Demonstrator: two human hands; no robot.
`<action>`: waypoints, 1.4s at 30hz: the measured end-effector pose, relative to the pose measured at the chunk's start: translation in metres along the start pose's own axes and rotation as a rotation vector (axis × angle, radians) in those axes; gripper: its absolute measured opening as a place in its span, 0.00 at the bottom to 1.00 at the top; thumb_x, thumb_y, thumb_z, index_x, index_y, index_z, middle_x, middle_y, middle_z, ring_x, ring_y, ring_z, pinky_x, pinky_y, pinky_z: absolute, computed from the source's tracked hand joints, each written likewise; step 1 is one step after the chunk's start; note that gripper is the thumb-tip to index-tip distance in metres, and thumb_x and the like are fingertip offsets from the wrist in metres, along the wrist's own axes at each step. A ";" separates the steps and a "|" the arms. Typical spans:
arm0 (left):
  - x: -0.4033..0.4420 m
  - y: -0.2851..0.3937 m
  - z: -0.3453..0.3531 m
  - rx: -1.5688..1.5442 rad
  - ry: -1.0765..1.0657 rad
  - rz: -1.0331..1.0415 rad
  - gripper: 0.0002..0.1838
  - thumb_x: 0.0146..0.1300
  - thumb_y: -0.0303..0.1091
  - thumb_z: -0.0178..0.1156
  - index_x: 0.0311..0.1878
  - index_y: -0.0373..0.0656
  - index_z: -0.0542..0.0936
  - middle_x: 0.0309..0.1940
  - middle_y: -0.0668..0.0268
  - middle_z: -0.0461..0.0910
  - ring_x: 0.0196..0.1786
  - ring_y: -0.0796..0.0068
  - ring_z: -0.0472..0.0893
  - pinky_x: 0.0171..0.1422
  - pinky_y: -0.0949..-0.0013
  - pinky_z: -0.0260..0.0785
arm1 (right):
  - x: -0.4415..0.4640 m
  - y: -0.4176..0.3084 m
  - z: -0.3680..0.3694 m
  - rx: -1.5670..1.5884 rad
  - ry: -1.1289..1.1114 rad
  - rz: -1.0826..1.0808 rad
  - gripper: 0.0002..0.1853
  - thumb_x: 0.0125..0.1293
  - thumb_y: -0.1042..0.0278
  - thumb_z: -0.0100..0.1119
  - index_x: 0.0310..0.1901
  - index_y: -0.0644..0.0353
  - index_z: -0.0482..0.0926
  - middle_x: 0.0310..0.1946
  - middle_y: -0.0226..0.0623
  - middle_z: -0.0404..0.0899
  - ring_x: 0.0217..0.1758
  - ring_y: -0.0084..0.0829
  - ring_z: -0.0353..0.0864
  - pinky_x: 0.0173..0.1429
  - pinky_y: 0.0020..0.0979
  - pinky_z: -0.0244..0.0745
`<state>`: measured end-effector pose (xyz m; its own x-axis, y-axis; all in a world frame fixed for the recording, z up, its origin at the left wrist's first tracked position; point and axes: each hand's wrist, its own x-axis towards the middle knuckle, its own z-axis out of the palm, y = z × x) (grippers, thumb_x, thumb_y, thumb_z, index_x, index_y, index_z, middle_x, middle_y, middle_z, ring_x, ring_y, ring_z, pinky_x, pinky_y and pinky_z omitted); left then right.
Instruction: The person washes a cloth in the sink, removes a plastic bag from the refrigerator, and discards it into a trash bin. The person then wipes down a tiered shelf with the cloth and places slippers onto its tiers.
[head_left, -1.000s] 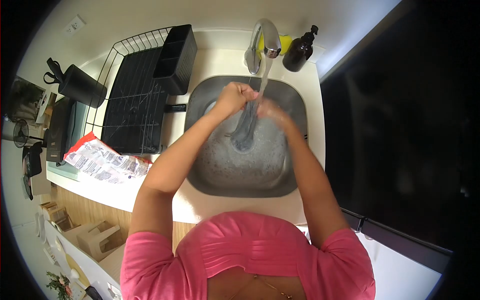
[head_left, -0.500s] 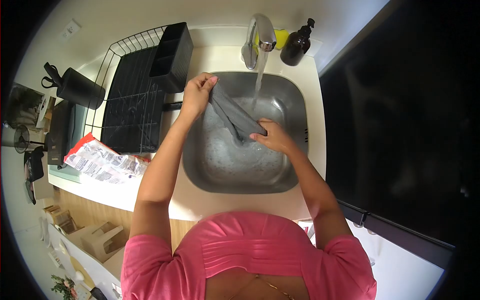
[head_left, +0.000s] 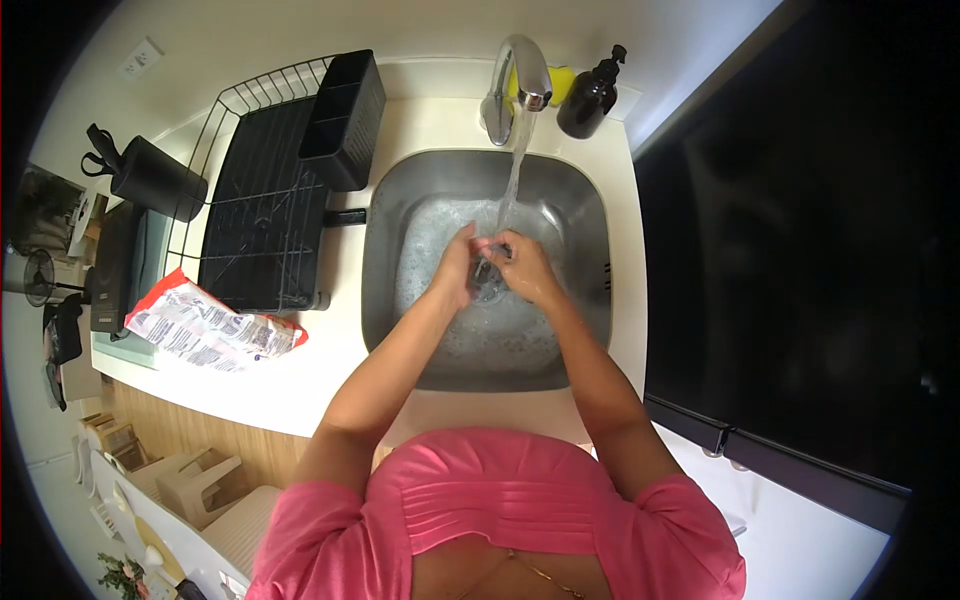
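Grey cloth (head_left: 487,270) bunched low in the sink (head_left: 385,300)
The left hand (head_left: 456,268) and right hand (head_left: 527,268) grip it between them, close together, where water (head_left: 515,170) runs from the faucet (head_left: 535,75).

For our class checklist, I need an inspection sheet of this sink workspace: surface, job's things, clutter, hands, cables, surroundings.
Surface: pale counter around a sink with suds in it.
Job's things: grey cloth, mostly hidden between the hands; tap running.
Clutter: red-and-white packet beside the black dish rack; dark pump bottle and yellow item near the tap.
Hands: right hand grips the cloth; left hand is close beside it, grip unclear.
Cables: nothing seen.
Surroundings: wall outlet upper left, wood-look floor lower left, large black panel at right.
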<state>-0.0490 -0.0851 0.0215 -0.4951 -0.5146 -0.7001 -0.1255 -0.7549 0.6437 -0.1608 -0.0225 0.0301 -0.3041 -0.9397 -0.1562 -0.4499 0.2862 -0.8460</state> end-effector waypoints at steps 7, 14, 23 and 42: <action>0.067 -0.061 -0.019 -0.425 -0.100 -0.147 0.18 0.62 0.35 0.34 0.46 0.38 0.72 0.44 0.58 0.76 0.46 0.64 0.76 0.54 0.64 0.68 | 0.002 0.028 0.013 0.506 0.115 0.110 0.24 0.60 0.44 0.55 0.37 0.63 0.76 0.27 0.33 0.76 0.30 0.28 0.75 0.38 0.30 0.70; 0.039 -0.026 0.006 -0.628 -0.151 -0.119 0.10 0.53 0.35 0.41 0.33 0.42 0.70 0.32 0.60 0.73 0.39 0.64 0.76 0.47 0.59 0.70 | 0.033 0.082 0.050 1.378 -0.083 0.543 0.32 0.58 0.37 0.52 0.42 0.66 0.74 0.40 0.42 0.78 0.40 0.33 0.78 0.47 0.32 0.73; 0.040 -0.022 -0.022 -0.518 -0.141 -0.449 0.24 0.60 0.53 0.47 0.51 0.44 0.70 0.53 0.58 0.69 0.51 0.60 0.72 0.57 0.53 0.63 | 0.018 0.044 0.037 0.490 0.110 0.191 0.21 0.60 0.59 0.57 0.49 0.66 0.69 0.43 0.40 0.76 0.46 0.27 0.73 0.54 0.31 0.67; -0.020 -0.044 0.043 0.756 0.112 1.606 0.02 0.50 0.31 0.61 0.24 0.47 0.79 0.22 0.69 0.77 0.29 0.68 0.76 0.40 0.64 0.66 | 0.000 0.055 0.021 1.607 -0.534 -0.078 0.17 0.63 0.53 0.51 0.49 0.53 0.67 0.41 0.36 0.71 0.47 0.30 0.70 0.52 0.33 0.65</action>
<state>-0.0708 -0.0241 0.0201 -0.4660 -0.5345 0.7051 0.0301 0.7869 0.6164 -0.1683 -0.0106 -0.0271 0.1233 -0.9911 0.0499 0.8976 0.0899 -0.4315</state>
